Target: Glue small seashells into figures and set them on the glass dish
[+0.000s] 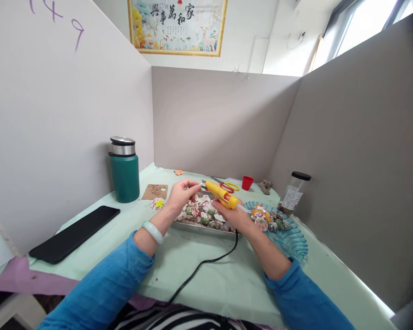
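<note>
My right hand (234, 215) is wrapped round a yellow glue gun (222, 194), whose nozzle points left towards my left hand (181, 196). The fingers of my left hand are pinched together near the nozzle tip on something too small to make out. Both hands hover over a metal tray (200, 226) filled with several coloured shells. The gun's black cord (206, 263) runs down across the table towards me. A pale bangle (153, 231) sits on my left wrist.
A blue glass dish (293, 240) with shells lies at the right. A green flask (124, 169), a black phone (75, 233), a brown card (154, 191), scissors (227, 186), a red cup (247, 182) and a dark-lidded jar (293, 192) stand around. Grey partitions wall in the table.
</note>
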Tool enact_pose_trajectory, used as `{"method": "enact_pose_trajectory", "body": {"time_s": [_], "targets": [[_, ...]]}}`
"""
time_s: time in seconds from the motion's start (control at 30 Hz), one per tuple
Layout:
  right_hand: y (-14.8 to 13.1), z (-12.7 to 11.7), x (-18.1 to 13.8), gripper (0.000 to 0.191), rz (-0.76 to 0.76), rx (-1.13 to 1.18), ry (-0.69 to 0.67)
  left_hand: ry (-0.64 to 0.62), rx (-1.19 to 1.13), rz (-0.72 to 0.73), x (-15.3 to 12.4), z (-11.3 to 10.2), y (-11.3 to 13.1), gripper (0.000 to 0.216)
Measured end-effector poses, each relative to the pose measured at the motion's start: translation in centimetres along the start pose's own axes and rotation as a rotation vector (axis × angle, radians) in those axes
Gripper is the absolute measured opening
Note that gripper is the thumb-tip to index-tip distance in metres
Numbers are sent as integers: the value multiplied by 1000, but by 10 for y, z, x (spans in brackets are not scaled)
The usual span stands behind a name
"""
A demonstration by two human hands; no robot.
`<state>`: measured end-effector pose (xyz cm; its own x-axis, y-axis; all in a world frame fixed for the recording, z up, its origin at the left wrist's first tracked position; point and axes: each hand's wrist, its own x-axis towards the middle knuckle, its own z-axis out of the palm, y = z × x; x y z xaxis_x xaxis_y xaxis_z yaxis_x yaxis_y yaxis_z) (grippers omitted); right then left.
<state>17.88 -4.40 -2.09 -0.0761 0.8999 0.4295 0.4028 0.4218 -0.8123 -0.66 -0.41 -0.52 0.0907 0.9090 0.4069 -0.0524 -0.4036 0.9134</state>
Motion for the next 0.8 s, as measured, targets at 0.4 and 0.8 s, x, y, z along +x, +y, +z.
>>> {"method": "enact_pose_trajectory", "body": {"time_s": [0.4, 0.8], "targets": [[7, 1, -1, 22, -84, -55, 8, 16, -160, -18, 1, -1, 1, 27], [3, 1, -1, 22, -103, -58, 39, -18, -223, -59, 1, -2, 0, 30]]}}
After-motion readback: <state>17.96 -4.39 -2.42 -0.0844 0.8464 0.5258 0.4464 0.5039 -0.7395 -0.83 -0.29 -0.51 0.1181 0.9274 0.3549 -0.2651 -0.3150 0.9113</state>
